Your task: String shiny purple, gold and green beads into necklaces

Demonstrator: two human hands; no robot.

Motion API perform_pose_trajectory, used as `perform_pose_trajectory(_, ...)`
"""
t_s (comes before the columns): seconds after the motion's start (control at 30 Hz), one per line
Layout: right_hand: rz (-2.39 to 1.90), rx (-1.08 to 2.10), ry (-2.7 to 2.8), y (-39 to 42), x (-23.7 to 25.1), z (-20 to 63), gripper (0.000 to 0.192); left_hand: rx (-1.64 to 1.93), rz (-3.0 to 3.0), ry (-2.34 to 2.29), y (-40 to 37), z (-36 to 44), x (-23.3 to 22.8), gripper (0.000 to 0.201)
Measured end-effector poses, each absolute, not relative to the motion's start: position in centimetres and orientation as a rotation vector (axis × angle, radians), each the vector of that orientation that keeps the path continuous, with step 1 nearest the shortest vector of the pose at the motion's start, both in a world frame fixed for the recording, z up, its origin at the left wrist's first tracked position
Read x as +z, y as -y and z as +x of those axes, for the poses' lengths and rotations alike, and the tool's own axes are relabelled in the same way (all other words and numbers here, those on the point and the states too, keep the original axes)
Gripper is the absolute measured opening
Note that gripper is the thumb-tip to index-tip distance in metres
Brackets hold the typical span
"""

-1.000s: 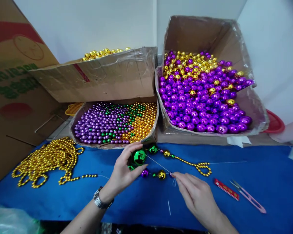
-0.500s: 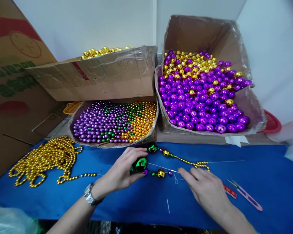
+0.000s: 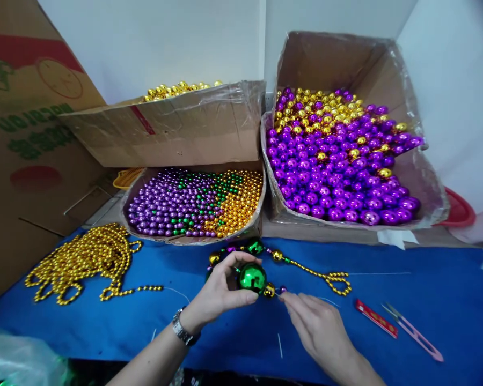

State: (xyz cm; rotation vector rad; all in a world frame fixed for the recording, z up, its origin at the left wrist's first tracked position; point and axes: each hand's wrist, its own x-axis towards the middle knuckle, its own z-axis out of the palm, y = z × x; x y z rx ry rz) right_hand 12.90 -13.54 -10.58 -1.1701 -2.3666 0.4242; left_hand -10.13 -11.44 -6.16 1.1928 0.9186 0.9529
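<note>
My left hand [image 3: 221,287], with a metal watch at the wrist, grips a large shiny green bead [image 3: 251,277] between thumb and fingers. Close to its right side sit a gold bead [image 3: 269,290] and a small purple bead [image 3: 283,289]. My right hand [image 3: 317,321] is closed in a pinch on the thread beside them; its fingertips partly hide the grip. Behind my hands, a strung bead garland [image 3: 277,255] of green, gold and purple curves across the blue cloth. It runs into a chain of small gold beads [image 3: 340,291], looped at the right end.
A heap of gold bead chain [image 3: 84,262] lies at left. Behind stand a carton of small purple, green and gold beads [image 3: 123,206] and a carton of larger purple and gold beads [image 3: 432,187]. Pink thread snips [image 3: 421,339] and a red packet [image 3: 376,319] lie at right.
My right hand has moved left, close to the green bead. My left hand has shifted right with that bead, and the gold bead now sits against it. The camera view has shifted slightly.
</note>
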Motion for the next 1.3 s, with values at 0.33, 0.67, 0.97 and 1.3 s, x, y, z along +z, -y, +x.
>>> perform_pose_trajectory(0.33, -1.124, 0.595, 2.160, 13.6, -11.1, 13.6, 0.023, 1.132, 1.452, -1.321, 6.5, -14.7, -2.5, 0.031)
perform_pose_trajectory(0.67, -1.101, 0.414, 2.250, 13.7, -12.5, 14.5, 0.021, 0.224, 2.291, -1.909, -4.8, -20.3, -5.2, 0.013)
perform_pose_trajectory(0.97, -1.112, 0.362, 2.240, 13.3, -12.8, 14.6, 0.023, -0.176, 2.450, -1.721, -5.5, -18.0, -7.3, 0.021)
perform_pose_trajectory(1.3, -1.125, 0.461, 2.183, 13.5, -12.4, 13.0, 0.021, -0.198, 2.426, -1.752, -5.9, -16.0, -9.3, 0.025)
